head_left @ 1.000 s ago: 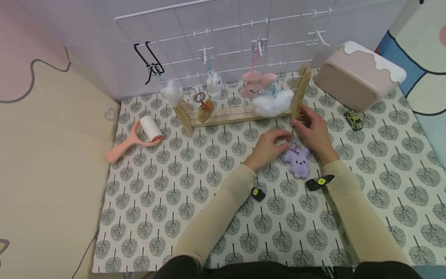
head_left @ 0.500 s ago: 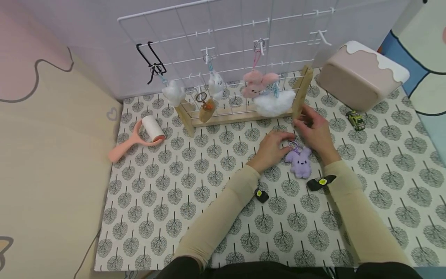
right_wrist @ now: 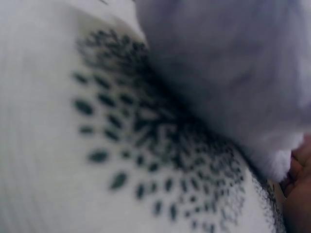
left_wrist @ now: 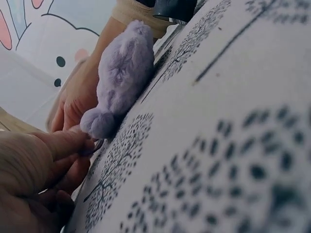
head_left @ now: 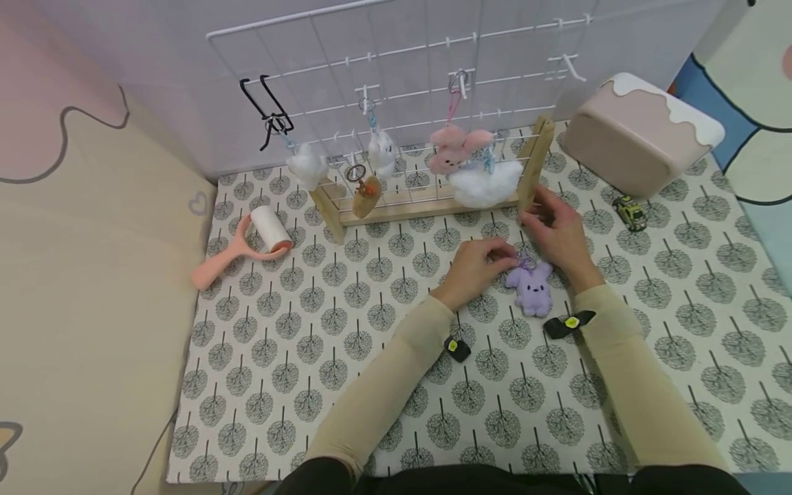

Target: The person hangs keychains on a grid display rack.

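Note:
A purple plush bunny keychain point(head_left: 533, 291) lies face up on the patterned cloth. My left hand point(head_left: 475, 269) pinches its purple strap near the ears; in the left wrist view the strap point(left_wrist: 92, 148) shows between thumb and fingertips of that hand point(left_wrist: 29, 165). Beyond the plush, my right hand point(head_left: 559, 234) holds the right wooden leg point(head_left: 535, 165) of the wire rack, thumb in front and fingers behind. Blurred purple plush point(right_wrist: 233, 68) fills the upper right of the right wrist view.
On the wire rack point(head_left: 408, 106) hang a pink bunny point(head_left: 454, 148), several white plush pieces and a brown charm point(head_left: 366, 197). An orange-handled lint roller point(head_left: 232, 252) lies left. A pink box point(head_left: 637, 141) and a small toy car point(head_left: 630, 214) stand right.
My left hand's fingers have closed in on the strap, and the metal ring seen half a second ago is now hidden. The right hand stays at the rack leg.

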### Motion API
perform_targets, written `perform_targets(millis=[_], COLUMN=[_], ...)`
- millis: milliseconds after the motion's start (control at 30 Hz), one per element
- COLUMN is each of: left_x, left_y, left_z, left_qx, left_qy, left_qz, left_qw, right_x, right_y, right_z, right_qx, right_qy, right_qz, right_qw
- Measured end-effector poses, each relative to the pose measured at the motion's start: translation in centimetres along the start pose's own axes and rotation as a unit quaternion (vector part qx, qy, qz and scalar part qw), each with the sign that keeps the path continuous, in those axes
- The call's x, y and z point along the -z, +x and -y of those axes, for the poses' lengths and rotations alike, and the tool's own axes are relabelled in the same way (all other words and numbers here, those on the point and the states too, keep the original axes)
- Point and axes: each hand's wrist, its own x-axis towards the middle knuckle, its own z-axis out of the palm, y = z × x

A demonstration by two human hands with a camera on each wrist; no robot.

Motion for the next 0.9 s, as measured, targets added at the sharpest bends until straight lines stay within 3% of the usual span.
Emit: perform_targets(millis=[167,400,667,900], left_x=[0.6,2.0,4.0,5.6], left_y=[-1.1,-2.0,-1.9,-1.4], left_z=[-0.1,-1.0,-4.1,-6.6], left_qx=[-0.011,-0.031,-0.094,-0.13], left_qy=[-0.028,-0.003,0.011,0.023], left_qz=[-0.013,-0.023,-0.027,-0.021], left_qw=[0.9995,0.9992,0.9952,0.9911], right_x=[0.0,0.0,0.0,0.0], right_y=[0.1,0.2,0.1,0.0], right_z=[-0.1,-0.2,-0.4,-0.4], right_qx=[0.002,0.002,0.007,0.018], right_qy=[-0.006,-0.002,-0.014,-0.006], right_qz=[-0.002,-0.001,0.0,-0.001], right_qw=[1.0,1.0,1.0,1.0])
